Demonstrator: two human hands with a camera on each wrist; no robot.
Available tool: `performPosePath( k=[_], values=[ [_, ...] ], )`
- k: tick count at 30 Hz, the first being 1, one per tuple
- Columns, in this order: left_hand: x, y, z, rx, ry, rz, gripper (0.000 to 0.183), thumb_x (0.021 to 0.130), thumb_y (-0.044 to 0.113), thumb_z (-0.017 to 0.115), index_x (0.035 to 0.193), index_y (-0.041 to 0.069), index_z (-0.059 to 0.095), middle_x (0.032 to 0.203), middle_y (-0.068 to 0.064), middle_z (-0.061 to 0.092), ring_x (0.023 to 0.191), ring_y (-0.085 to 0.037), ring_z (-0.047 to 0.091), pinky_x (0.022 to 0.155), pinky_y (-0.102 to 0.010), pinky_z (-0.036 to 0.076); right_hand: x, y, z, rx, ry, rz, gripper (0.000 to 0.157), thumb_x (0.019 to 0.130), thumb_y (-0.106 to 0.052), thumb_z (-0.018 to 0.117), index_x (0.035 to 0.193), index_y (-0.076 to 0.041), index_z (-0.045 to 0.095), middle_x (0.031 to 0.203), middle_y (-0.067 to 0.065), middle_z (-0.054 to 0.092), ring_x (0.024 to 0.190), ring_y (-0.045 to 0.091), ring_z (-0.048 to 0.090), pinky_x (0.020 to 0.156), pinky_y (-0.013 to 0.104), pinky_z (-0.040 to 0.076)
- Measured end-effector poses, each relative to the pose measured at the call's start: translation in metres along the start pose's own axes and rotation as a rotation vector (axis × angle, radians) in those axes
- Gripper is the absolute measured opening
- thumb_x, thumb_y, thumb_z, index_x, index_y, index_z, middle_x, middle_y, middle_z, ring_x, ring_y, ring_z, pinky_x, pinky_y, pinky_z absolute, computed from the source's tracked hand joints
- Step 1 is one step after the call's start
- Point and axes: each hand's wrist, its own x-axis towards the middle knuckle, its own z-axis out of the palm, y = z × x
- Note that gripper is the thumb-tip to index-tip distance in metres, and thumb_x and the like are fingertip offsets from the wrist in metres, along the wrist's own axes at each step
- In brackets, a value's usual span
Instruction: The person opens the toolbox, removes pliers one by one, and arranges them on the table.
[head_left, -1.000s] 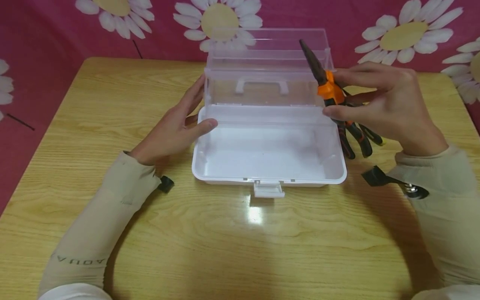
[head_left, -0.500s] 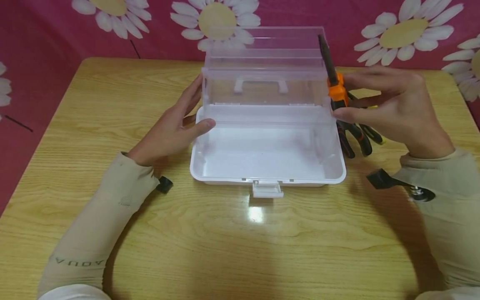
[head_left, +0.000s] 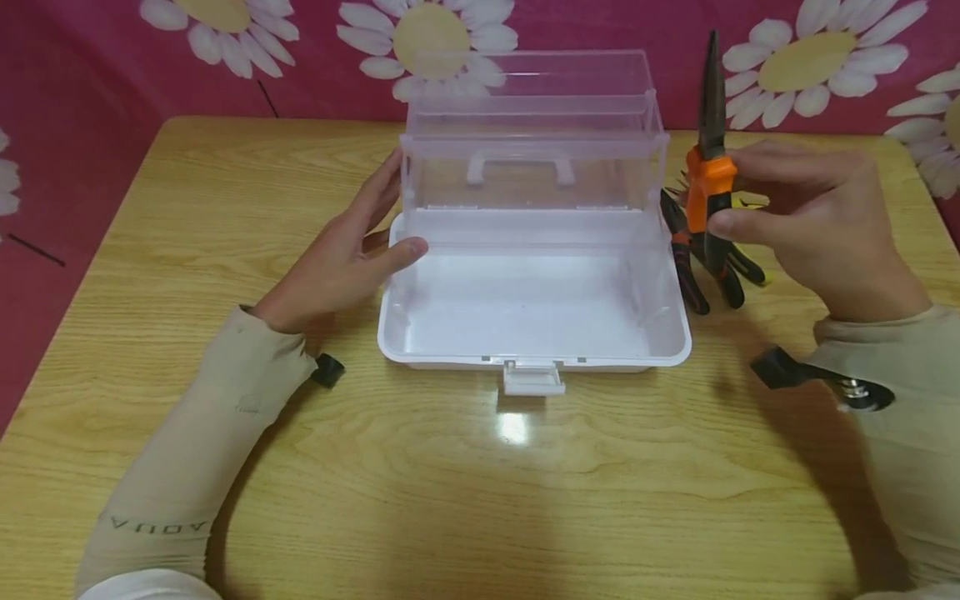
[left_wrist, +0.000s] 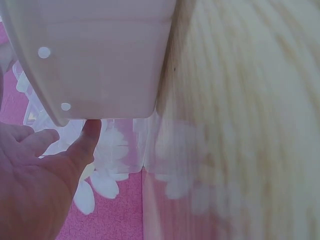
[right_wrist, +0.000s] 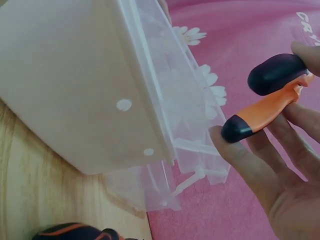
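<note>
A white plastic toolbox (head_left: 525, 362) stands on the wooden table with its see-through lid (head_left: 525, 100) raised at the back. My left hand (head_left: 341, 262) steadies its rear left corner, thumb over the rim and the other fingers reaching behind. In the left wrist view a fingertip (left_wrist: 92, 127) meets the box's back edge. My right hand (head_left: 828, 221) grips orange-and-black long-nose pliers (head_left: 708, 187) by the handles, jaws pointing up, to the right of the box. The right wrist view shows the two handle ends (right_wrist: 265, 110) between thumb and fingers.
Several more pliers (head_left: 688, 275) with dark red-trimmed handles lie on the table against the box's right side, partly behind the held pair. A white latch (head_left: 534, 379) hangs down at the box's front. A pink daisy-print cloth (head_left: 315, 50) covers the wall behind.
The long-nose pliers move right, away from over the box's rear right corner, and turn from leaning left to nearly upright. My left hand keeps its place on the toolbox.
</note>
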Motion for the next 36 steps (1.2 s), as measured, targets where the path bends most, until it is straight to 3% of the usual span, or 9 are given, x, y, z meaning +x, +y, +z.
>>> performPosePath(
  k=[7,13,19,26,28,34,36],
  values=[
    [0.000,-0.001,-0.001,-0.013,0.000,0.023,0.089,0.094,0.031,0.063,0.153,0.045,-0.001,0.163,0.022,0.009,0.154,-0.008,0.013,0.122,-0.050,0.028,-0.008,0.004,-0.010,0.055,0.031,0.029,0.048,0.076,0.028,0.060,0.123,0.021,0.053,0.118,0.016,0.071,0.105,0.023,0.069,0.090,0.022,0.057],
    [0.000,0.000,-0.001,-0.019,-0.002,0.042,0.088,0.095,0.029,0.062,0.154,0.043,-0.001,0.164,0.019,0.009,0.154,-0.008,0.014,0.121,-0.048,0.031,-0.013,0.008,-0.017,0.256,0.025,-0.013,0.043,0.082,0.026,0.055,0.124,0.027,0.045,0.118,0.029,0.066,0.101,0.035,0.069,0.091,0.032,0.059],
    [0.000,0.001,-0.001,-0.007,0.000,0.036,0.088,0.095,0.029,0.062,0.154,0.042,-0.002,0.164,0.020,0.008,0.154,-0.009,0.014,0.122,-0.048,0.030,-0.014,0.011,-0.027,0.372,0.051,0.006,0.038,0.087,0.023,0.052,0.124,0.025,0.047,0.112,0.029,0.069,0.095,0.034,0.072,0.075,0.035,0.062],
    [0.000,0.003,-0.002,0.005,0.004,0.018,0.089,0.095,0.029,0.063,0.155,0.040,-0.001,0.164,0.020,0.009,0.154,-0.010,0.014,0.121,-0.048,0.031,-0.014,0.014,-0.036,0.403,0.087,0.017,0.033,0.089,0.021,0.049,0.123,0.023,0.049,0.116,0.028,0.068,0.103,0.036,0.069,0.088,0.038,0.060],
    [0.001,0.003,-0.002,0.005,0.003,0.017,0.089,0.095,0.029,0.063,0.155,0.040,-0.001,0.164,0.020,0.008,0.154,-0.010,0.013,0.122,-0.047,0.031,-0.015,0.015,-0.039,0.413,0.103,0.025,0.031,0.090,0.021,0.048,0.120,0.024,0.052,0.115,0.029,0.068,0.094,0.034,0.071,0.084,0.038,0.061],
    [0.001,0.001,-0.001,0.007,0.000,0.009,0.089,0.094,0.031,0.063,0.155,0.041,-0.002,0.163,0.021,0.008,0.154,-0.008,0.013,0.122,-0.047,0.031,-0.016,0.019,-0.050,0.430,0.123,0.037,0.033,0.091,0.016,0.047,0.123,0.020,0.053,0.122,0.029,0.062,0.096,0.037,0.069,0.069,0.044,0.063],
    [0.001,0.001,-0.001,0.009,-0.001,0.001,0.089,0.094,0.032,0.063,0.154,0.043,-0.002,0.163,0.022,0.008,0.154,-0.008,0.013,0.122,-0.047,0.030,-0.016,0.019,-0.052,0.431,0.137,0.051,0.035,0.091,0.013,0.048,0.125,0.017,0.053,0.126,0.028,0.059,0.103,0.039,0.066,0.069,0.047,0.062]
  ],
)
